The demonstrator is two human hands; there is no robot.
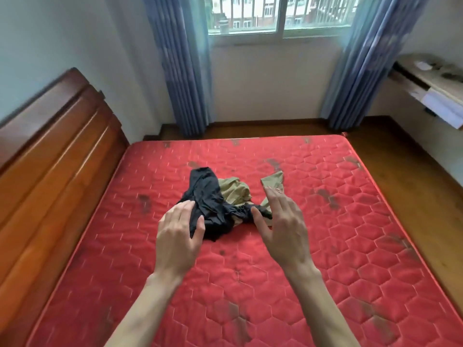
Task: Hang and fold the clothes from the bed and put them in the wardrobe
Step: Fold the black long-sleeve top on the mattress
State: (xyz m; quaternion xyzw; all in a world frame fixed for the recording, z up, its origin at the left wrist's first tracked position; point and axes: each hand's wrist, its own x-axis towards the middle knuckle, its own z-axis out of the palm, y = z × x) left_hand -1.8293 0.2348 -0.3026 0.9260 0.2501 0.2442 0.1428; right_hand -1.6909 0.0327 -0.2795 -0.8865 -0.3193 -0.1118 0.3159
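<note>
Left hand (178, 230), right hand (283, 222) spread, empty — above black garment (210, 201), olive garment (234, 190) — red mattress (300, 271).

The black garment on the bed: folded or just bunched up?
Bunched up. The black garment lies crumpled, overlapping a khaki garment on the red mattress.

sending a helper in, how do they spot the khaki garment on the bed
Find the red quilted mattress under the window. Near its middle lies a small crumpled heap: the khaki garment sits partly under a black garment. It is the only tan cloth there.
</note>
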